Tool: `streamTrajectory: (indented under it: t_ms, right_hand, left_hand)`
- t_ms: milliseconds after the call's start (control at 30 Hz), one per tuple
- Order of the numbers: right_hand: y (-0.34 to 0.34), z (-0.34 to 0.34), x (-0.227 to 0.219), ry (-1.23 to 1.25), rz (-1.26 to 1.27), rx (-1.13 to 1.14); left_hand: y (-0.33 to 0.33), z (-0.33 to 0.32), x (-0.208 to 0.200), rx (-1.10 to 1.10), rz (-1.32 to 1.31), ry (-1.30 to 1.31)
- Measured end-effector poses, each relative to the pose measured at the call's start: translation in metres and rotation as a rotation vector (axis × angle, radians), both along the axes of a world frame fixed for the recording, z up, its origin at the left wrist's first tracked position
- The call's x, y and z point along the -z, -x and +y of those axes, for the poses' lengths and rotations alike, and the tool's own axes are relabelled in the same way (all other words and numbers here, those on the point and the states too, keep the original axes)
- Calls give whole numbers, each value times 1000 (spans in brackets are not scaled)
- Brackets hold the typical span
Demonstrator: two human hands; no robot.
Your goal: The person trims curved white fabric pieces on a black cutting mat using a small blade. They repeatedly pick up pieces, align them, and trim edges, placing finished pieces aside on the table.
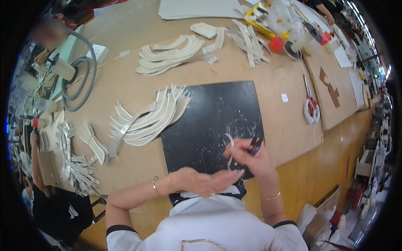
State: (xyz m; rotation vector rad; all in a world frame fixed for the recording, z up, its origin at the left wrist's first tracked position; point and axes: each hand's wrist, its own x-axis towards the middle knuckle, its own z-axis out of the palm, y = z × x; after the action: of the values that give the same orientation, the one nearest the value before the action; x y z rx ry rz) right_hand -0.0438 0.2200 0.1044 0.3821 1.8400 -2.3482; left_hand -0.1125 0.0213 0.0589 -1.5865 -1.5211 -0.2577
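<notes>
Here, a thin white strip [229, 140], curved and small, sits pinched in the fingers of the right hand [251, 157] above the near edge of the black cutting mat [209, 113]. The same hand has closed around a pair of dark-handled scissors [254, 145], whose blades are hidden behind the fingers, so how far they are parted cannot be told. The left hand [201, 182] lies just beside it, fingers stretched flat toward the strip's lower end; whether it actually grips the strip or only touches it is hard to make out. Both wrists carry thin gold bangles.

White scraps dot the mat around the hands. Overlapping the mat's left edge is a fan of cream-coloured curved shoe-upper pieces [144, 121], and a second stack of similar pieces [171, 52] lies farther off on the tan worktable [125, 83]. More cut strips [247, 42] sit near the far edge, beside a cluttered patch of plastic and coloured items too tangled to identify. A second pair of scissors with white-wrapped handles [310, 109] rests well apart to the right. A grey hose [81, 81] loops at the left, and grey-and-white pieces [77, 163] trail toward the rim, bent by the lens.
</notes>
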Motion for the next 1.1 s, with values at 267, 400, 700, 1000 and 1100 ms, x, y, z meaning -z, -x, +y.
streamTrajectory:
  t_ms: [267,400,700,1000,1100]
  right_hand:
    - [-33,29,-57,-36,709,358]
    - [-31,78,-76,9,634,-571]
    - [-46,87,8,-381,63,-90]
    - [33,101,7,-222,71,-17]
    - [105,105,9,-86,76,-15]
  left_hand:
    - [14,15,-7,-3,-1025,171]
    - [71,12,-12,-110,-982,202]
    - [247,48,24,-488,-981,146]
    - [257,72,52,-469,-1173,285]
    - [251,53,60,-279,-1188,246]
